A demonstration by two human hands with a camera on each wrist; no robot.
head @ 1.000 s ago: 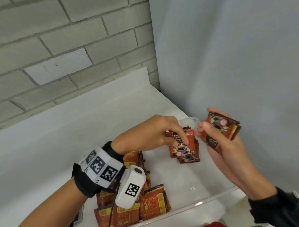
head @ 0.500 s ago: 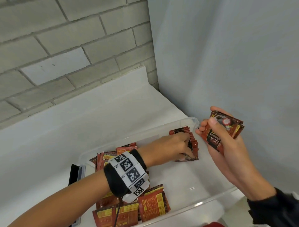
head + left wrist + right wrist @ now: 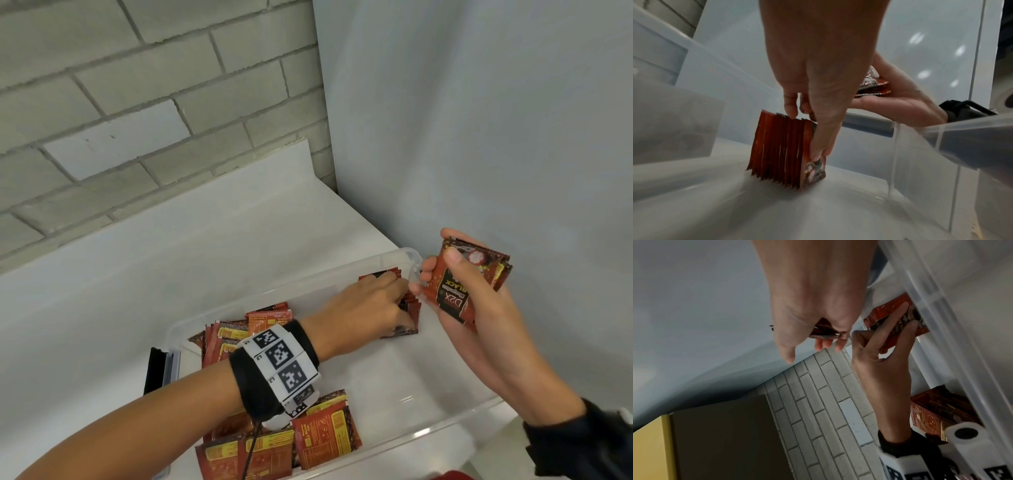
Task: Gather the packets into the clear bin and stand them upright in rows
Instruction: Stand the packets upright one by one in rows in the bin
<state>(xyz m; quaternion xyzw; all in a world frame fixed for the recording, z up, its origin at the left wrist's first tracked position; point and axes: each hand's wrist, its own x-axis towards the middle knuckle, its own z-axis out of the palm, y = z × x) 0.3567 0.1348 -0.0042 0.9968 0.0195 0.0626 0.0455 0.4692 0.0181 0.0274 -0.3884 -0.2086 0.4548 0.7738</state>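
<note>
**Row started, most packets still loose**

White counter (image 3: 144, 260) in a corner, brick wall (image 3: 137, 102) behind, plain white panel on the right. Clear bin (image 3: 404, 387) on the counter, black clip (image 3: 156, 366) on its left end.

Done so far: one row (image 3: 781, 149) upright in the far right corner of the bin, serrated edges up, tight together. Left hand (image 3: 363, 308) down inside the bin, fingertips on the row's top edge and thumb pressed flat against the front packet, bracing rather than gripping. Looks like seating the newest packet or squaring the row.

Right hand (image 3: 479, 308) above the bin's right rim, fingers and thumb curled round a small stack (image 3: 469, 277) of packets, ready to feed.

Left to do: loose packets (image 3: 325, 428) lying flat or leaning at the bin's near left, more (image 3: 239, 332) jumbled at the far left. No second row yet. None visible outside the bin, though the view is cropped at the bottom.

Estimate: gathering roughly done, standing up well under half.
</note>
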